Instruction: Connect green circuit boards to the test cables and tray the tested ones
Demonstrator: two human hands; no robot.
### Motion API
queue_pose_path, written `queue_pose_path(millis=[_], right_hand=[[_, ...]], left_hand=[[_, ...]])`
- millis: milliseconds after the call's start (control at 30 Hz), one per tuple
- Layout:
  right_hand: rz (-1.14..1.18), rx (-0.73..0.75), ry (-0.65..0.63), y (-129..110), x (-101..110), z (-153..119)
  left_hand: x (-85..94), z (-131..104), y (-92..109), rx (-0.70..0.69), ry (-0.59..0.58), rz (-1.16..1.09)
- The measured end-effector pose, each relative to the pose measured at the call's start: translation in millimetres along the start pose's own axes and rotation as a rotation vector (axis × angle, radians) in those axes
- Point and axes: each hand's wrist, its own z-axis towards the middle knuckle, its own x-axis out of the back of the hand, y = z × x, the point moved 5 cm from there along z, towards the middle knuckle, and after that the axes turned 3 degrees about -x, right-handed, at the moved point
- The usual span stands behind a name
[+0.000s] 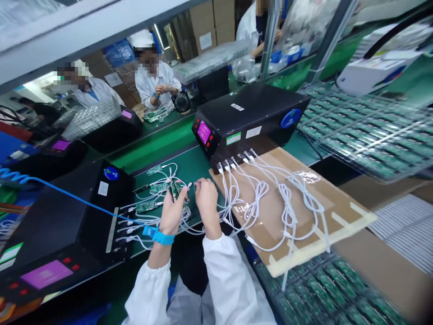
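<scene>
My left hand (172, 210), with a blue wrist strap (164, 236) at its wrist, grips a green circuit board (174, 190) held on edge between thumb and fingers. Close by on the right, my right hand (206, 198) has its fingers pinched together; what they hold is too small to make out. A white cable plug (190, 184) shows between the two hands. Beyond and left of my left hand, more green circuit boards (146, 206) lie on the green mat with white cables (135, 229) among them.
Black testers with lit screens stand at left (91, 203) and ahead (250, 117). Bundled white cables (287, 205) lie on a cardboard sheet (304, 230) at right. Trays of boards sit below (331, 289) and at far right (372, 122). A blue coiled cord (77, 197) crosses left. Co-workers sit opposite.
</scene>
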Motion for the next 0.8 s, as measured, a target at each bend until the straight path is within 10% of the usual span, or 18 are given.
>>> queue_pose_path(millis=[367,500,800], right_hand=[[0.619,0.097,0.125,8,29,-37],[0.787,-0.023,0.188,16,25,-35],[0.318,-0.003,-0.032,20,26,-74]], left_hand=[[-21.2,-1,-7,-0.229,-0.357,0.317],[-18.8,0,-1,-0.276,-0.297,0.464],[-5.5,11,-7,-0.103,-0.149,0.129]])
